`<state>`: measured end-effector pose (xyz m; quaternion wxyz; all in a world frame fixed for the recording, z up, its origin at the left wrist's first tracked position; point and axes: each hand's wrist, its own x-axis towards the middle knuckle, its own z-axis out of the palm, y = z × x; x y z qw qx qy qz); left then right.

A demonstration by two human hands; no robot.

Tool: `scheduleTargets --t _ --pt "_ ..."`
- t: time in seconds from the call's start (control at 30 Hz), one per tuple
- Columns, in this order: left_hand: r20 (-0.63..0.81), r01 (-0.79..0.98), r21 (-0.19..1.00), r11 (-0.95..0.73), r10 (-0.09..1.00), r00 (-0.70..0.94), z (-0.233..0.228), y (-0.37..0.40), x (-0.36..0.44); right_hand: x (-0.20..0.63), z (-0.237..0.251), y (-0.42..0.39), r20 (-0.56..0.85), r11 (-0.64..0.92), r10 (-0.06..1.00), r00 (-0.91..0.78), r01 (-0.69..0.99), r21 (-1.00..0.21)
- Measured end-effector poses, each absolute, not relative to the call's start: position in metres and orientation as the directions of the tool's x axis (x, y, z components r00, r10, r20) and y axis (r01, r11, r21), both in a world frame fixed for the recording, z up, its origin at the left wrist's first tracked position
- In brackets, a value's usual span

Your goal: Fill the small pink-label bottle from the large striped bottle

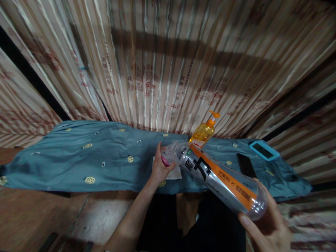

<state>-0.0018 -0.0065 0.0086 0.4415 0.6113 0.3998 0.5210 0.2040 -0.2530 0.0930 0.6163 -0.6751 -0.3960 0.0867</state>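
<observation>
The right hand (267,224) holds a big clear bottle (220,178) by its bottom end. The grip is wrapped round the base, with the thumb on the near side. The bottle lies tilted, its neck pointing away and down at the bench (78,154), which has a blue cloth over it. The bottle has an orange stripe and looks empty.

The left hand (160,166) is at the neck of the bottle. Its grip is closed on something small and pink (165,161) right at the mouth; it may be the cap, but it is too small to tell. There is crinkly clear plastic around the neck too. A bit of white paper (174,174) lies on the cloth just under that hand.

It looks like the work at the bottle's mouth is only partly done, since both hands are on it.

A yellow pump bottle (203,133) stands just behind. A black phone (246,165) and a blue gadget (264,150) lie off to the right.
</observation>
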Motion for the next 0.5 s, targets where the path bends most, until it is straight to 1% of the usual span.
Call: scheduleTargets --t 0.07,0.17,0.33,0.5 --pt "0.282 0.035 0.956 -0.29 0.949 0.142 0.009 -0.006 -0.002 0.204 0.093 -0.253 0.369 0.068 0.65 0.665 0.433 -0.899" --pt "0.288 0.033 0.955 -0.296 0.947 0.143 0.009 -0.006 -0.002 0.204 0.093 -0.255 0.371 0.077 0.633 0.679 0.422 -0.903" --pt "0.299 0.027 0.952 -0.306 0.943 0.142 0.008 -0.006 -0.001 0.212 0.092 -0.259 0.336 0.043 0.68 0.652 0.421 -0.906" --pt "0.281 0.021 0.958 -0.287 0.948 0.146 0.011 -0.006 -0.001 0.213 0.094 -0.26 0.348 0.05 0.671 0.654 0.429 -0.902"
